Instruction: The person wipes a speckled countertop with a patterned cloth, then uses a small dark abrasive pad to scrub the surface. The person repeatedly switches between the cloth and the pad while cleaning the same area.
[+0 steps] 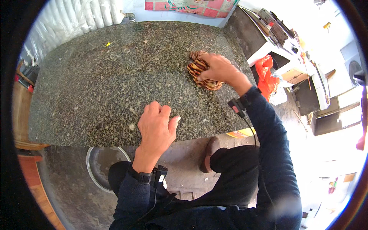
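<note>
My right hand (215,67) presses a bunched cloth (197,66) with brown, yellow and black stripes against the speckled granite tabletop (115,83). The cloth lies crumpled under my fingers, toward the right side of the slab. Near the front edge, my left hand (156,123) rests on the stone in a loose fist, thumb to the right. Nothing shows in it, though its palm is hidden. Both wrists carry strapped devices with cables.
A yellow scrap (108,44) lies on the far left of the slab. A metal basin (89,164) stands on the floor below the front edge. Wrapped radiator pipes (86,17) line the back left. To the right hangs a red plastic bag (266,76).
</note>
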